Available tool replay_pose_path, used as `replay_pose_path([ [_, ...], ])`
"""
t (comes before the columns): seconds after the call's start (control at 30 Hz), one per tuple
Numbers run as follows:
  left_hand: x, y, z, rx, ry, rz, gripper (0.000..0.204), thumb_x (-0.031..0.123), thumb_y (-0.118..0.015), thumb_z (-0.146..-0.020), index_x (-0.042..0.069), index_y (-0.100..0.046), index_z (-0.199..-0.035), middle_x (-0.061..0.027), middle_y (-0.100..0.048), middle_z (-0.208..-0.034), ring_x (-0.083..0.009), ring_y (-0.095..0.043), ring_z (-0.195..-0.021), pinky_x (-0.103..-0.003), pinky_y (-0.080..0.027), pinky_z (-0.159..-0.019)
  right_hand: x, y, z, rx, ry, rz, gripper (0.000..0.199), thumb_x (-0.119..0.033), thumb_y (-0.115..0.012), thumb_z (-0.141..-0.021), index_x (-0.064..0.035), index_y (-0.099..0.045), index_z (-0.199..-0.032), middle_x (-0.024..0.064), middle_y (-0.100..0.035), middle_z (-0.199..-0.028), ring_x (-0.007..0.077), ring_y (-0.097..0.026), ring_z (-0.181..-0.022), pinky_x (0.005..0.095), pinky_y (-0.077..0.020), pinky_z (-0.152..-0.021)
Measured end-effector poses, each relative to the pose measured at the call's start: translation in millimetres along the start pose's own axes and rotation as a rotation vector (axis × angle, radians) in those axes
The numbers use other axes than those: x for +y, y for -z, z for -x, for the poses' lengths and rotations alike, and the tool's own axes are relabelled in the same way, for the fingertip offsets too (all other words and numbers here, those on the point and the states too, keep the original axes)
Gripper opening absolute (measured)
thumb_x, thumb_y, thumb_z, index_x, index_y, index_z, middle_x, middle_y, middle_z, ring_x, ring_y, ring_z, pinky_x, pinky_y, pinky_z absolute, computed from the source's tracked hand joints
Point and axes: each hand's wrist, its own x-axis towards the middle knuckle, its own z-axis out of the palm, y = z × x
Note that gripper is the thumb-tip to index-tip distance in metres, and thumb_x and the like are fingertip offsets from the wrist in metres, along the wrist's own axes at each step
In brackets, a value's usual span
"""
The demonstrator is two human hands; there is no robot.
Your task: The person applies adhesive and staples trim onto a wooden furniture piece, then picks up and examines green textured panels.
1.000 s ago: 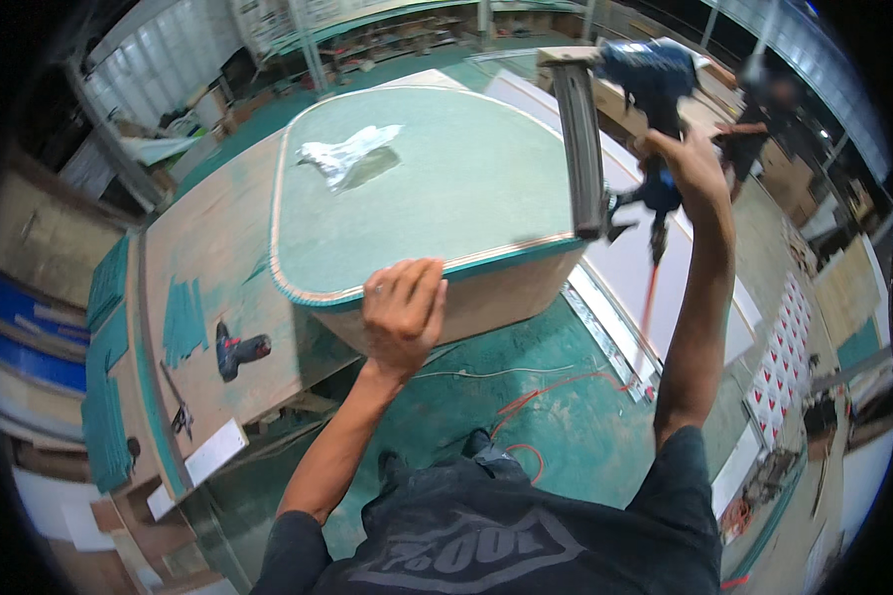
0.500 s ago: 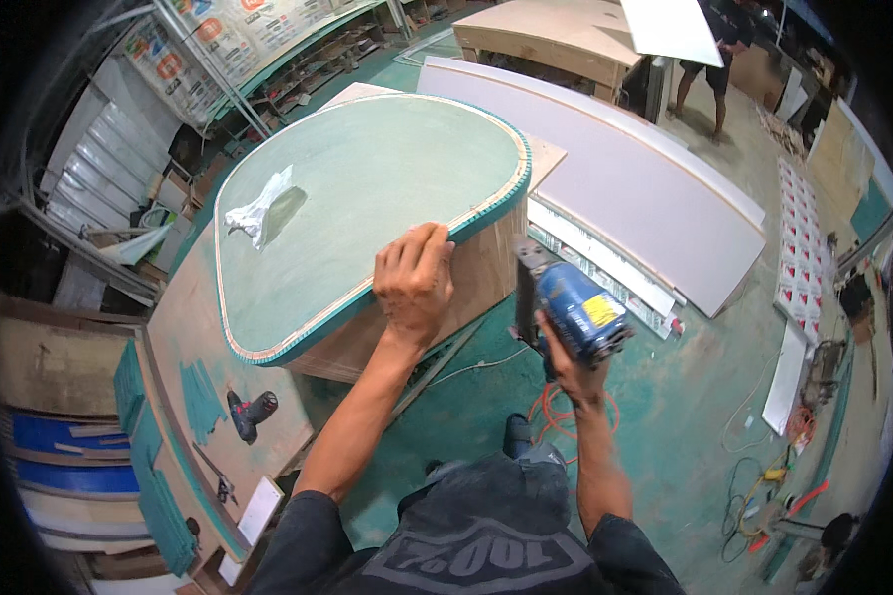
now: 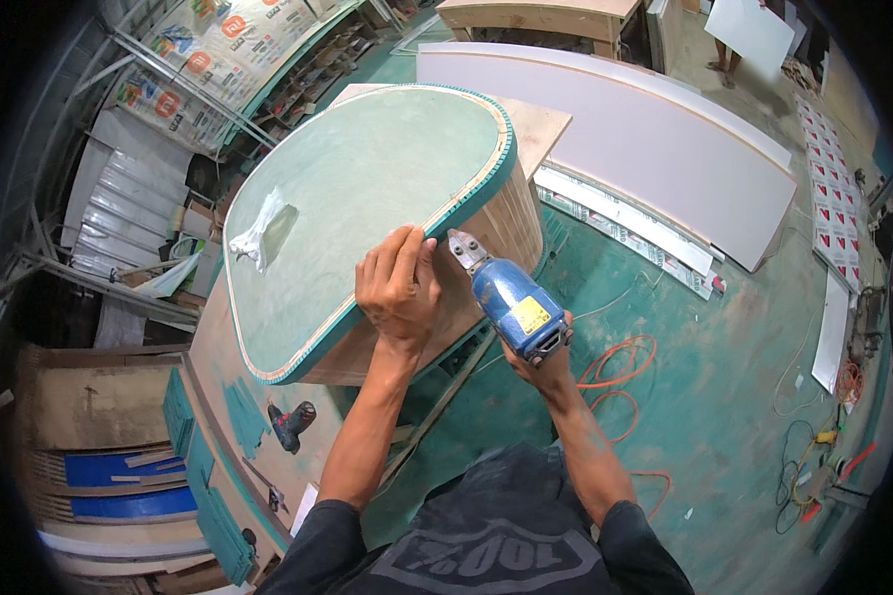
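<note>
A rounded tabletop-like panel (image 3: pixel 357 149) with a pale green face stands on a wooden, curved-sided base (image 3: pixel 486 233). Round its rim runs a green edge strip (image 3: pixel 466 206) beside a light wood line. My left hand (image 3: pixel 397 288) grips the near rim, fingers together over the top and thumb at the strip. In my right hand (image 3: pixel 544 359) is a blue air nail gun (image 3: pixel 511 297), its metal nose pointing at the strip just right of my left thumb. Whether the nose touches cannot be made out. A crumpled white plastic bag (image 3: pixel 258 233) lies on the panel.
At left, a cordless drill (image 3: pixel 291 424) and green strips (image 3: pixel 245 416) lie on a wooden board. An orange hose (image 3: pixel 620 382) curls over the green floor. Large pale panels (image 3: pixel 645 149) lean beyond. A person stands at far right behind a white sheet (image 3: pixel 751 38).
The nail gun has swung left and turned, bringing its nose to the panel's edge. My left hand has shifted slightly and its fingers have straightened. The view has tilted; the person carries the white sheet farther right.
</note>
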Motion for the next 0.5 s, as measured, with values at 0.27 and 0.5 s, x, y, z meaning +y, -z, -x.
replay_pose_path([
  [0.27, -2, -5, 1, 0.035, -0.047, -0.018, 0.019, 0.007, -0.079, -0.082, 0.004, -0.075, -0.1, -0.0099, -0.074, -0.101, -0.0255, -0.069, -0.088, -0.036, -0.05, -0.076, -20, -3, -17, 0.09, 0.115, -0.063, 0.035, -0.021, -0.083, -0.069, -0.0015, -0.066, -0.093, 0.0089, -0.07, -0.085, 0.0201, -0.069, -0.072, 0.0308, -0.0527, -0.066],
  [0.5, -6, -3, 4, 0.013, -0.063, -0.05, 0.022, 0.008, -0.078, -0.082, 0.004, -0.073, -0.103, -0.0071, -0.073, -0.101, -0.026, -0.07, -0.092, -0.037, -0.049, -0.076, -34, -4, -19, 0.121, 0.108, 0.039, 0.031, -0.019, -0.083, -0.07, 0.0005, -0.072, -0.091, 0.0099, -0.071, -0.08, 0.0208, -0.071, -0.067, 0.0303, -0.0542, -0.061],
])
